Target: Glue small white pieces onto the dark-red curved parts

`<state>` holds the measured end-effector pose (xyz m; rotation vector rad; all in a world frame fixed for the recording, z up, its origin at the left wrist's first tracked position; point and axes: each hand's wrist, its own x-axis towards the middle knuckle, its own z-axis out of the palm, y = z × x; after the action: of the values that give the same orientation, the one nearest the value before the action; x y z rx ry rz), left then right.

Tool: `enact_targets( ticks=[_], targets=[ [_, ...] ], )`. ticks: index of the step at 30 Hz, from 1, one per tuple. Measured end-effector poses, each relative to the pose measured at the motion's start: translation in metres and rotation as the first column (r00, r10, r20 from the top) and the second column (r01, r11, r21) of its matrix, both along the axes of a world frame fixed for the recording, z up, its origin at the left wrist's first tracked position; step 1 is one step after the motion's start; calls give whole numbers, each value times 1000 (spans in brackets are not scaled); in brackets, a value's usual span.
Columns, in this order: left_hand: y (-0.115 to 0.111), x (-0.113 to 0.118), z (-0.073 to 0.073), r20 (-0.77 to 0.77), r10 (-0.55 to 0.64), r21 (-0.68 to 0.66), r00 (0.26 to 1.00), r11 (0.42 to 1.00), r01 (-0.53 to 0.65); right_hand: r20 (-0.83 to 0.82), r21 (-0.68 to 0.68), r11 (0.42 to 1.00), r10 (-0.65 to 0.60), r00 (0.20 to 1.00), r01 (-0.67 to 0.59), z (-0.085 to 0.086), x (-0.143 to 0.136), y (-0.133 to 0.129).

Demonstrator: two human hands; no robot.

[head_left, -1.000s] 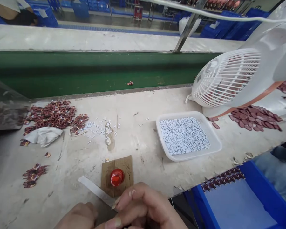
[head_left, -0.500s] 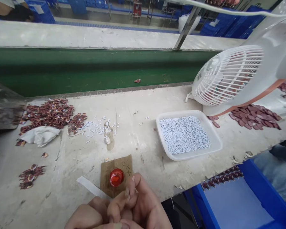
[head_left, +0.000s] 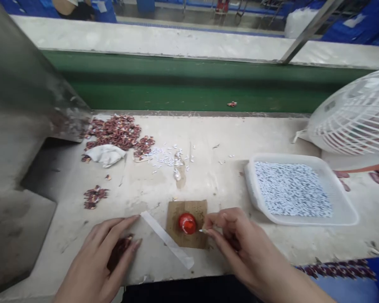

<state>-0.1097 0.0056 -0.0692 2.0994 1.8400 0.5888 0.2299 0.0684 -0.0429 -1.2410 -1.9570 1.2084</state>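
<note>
My right hand (head_left: 236, 244) pinches a tiny white piece (head_left: 202, 230) between thumb and forefinger, right beside a red blob (head_left: 187, 223) on a brown cardboard square (head_left: 192, 210). My left hand (head_left: 104, 256) lies flat on the bench with fingers spread, covering a small dark red piece (head_left: 120, 249). A white paper strip (head_left: 166, 239) lies between the two hands.
A translucent tray (head_left: 255, 198) of small white pieces stands to the right, a white fan (head_left: 356, 118) behind it. Dark red pieces (head_left: 113, 130) and a white cloth (head_left: 105, 153) lie at back left, scattered white bits (head_left: 167, 156) in the middle. A green conveyor (head_left: 177, 92) runs behind. A grey metal block (head_left: 22, 105) stands left.
The hands were together near the bench's front edge; now they are apart, the left flat on the bench, the right up at the red blob. The view has swung left.
</note>
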Motion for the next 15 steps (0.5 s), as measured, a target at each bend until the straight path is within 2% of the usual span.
enact_targets(
  ticks=[4, 6, 10, 13, 15],
  targets=[
    [-7, -18, 18, -57, -2, -23, 998, 1000, 1, 115, 124, 992, -35, 993, 21, 6, 9, 7],
    [-6, -24, 20, -84, -64, -56, 994, 997, 60, 139, 131, 991, -30, 990, 12, 8, 12, 9],
    [3, -23, 17, 22, -210, -78, 977, 974, 212, 150, 158, 987, 0, 989, -24, 12, 9, 10],
    [7, -21, 11, 113, -250, -76, 962, 963, 259, 188, 212, 973, 49, 981, -90, 15, 1, 10],
    [5, -23, 5, 119, -257, -106, 959, 957, 270, 249, 233, 961, 91, 964, -150, 18, -4, 11]
  ],
)
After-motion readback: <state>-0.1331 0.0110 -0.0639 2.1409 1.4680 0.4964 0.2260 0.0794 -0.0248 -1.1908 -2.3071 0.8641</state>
